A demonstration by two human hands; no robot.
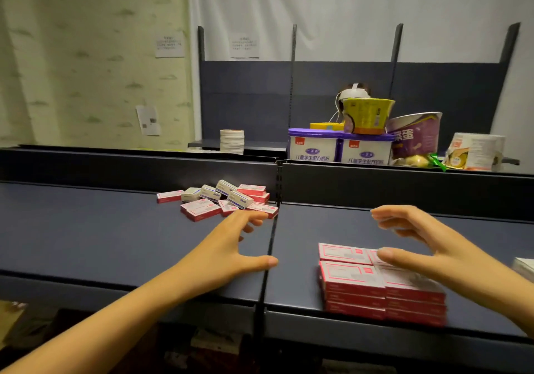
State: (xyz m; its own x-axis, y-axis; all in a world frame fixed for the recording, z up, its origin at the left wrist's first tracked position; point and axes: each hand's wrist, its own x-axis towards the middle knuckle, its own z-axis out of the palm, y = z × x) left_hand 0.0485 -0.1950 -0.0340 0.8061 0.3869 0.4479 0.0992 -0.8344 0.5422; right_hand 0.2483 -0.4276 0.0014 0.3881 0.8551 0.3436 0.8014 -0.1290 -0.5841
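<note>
perhaps twelve stacked red boxes

Dim, flat light falls softly from above. My left grip throws only a faint shadow on the shelf. The wall looks greenish and soft. The wide lens bows the shelf lines toward the edges. My right grip and the boxes under it are smeared by blur, and the lower corners go dark.
</note>
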